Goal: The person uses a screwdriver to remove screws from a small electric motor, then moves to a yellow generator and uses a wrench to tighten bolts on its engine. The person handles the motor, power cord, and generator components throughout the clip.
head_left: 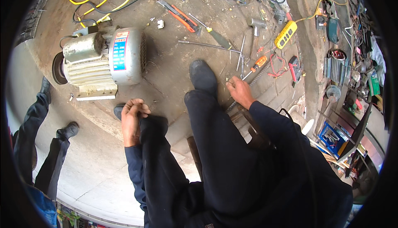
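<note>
My left hand [133, 118] is beside my left knee, its fingers bent and drawn together. Whether anything is inside them is hidden. Low over the ground right of my right shoe, my right hand [240, 91] is closed, with a tiny pale spot at its fingertips too small to name. An orange-handled screwdriver [259, 64] lies just beyond this hand, next to a thin metal wrench [241, 56]. Ahead on the left, an electric motor [93, 68] lies on its base, its silver end cover bearing a blue and white label and its pulley [59, 68] facing left.
Farther ahead lie an orange utility knife [182, 17], a green-handled screwdriver [219, 37], a hammer [256, 27] and a yellow power strip [286, 34]. Red test leads and a meter [294, 68] are on the right. Another person's legs [31, 118] stand at the left.
</note>
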A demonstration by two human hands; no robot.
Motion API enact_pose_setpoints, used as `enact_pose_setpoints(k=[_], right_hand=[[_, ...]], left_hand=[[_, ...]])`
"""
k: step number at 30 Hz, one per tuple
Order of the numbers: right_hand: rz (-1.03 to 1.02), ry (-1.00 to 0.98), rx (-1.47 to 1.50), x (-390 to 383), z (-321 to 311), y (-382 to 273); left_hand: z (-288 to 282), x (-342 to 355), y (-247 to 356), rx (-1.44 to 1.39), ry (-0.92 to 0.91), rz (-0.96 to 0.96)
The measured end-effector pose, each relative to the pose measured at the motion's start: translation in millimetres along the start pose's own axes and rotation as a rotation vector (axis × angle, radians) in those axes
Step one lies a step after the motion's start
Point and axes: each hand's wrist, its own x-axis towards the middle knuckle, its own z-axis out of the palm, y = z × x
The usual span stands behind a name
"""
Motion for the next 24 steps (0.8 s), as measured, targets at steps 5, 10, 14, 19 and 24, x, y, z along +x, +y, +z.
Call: enact_pose_setpoints(k=[5,10,14,19,24], right_hand=[[-0.364,0.027,0.549,3.7,-5.7,-142.0],[-0.952,0.055,0.496,-6.5,-5.8,-250.0],[-1.037,0.093,0.432,-2.7,-8.1,-263.8],[-1.073,-0.073,0.486,6.5,-2.2,-258.3],[-0.596,0.045,0.274,56.3,-28.9,-192.8]], left_hand=[[18.6,-34.0,33.5,0.050,-0.375,-0.028],[41.9,-42.0,64.6,-0.176,-0.278,0.060],[41.1,-39.4,63.4,-0.281,-0.249,0.036],[29.3,-30.7,43.2,-0.462,-0.316,-0.029],[17.2,-24.1,26.5,-0.580,-0.288,-0.035]])
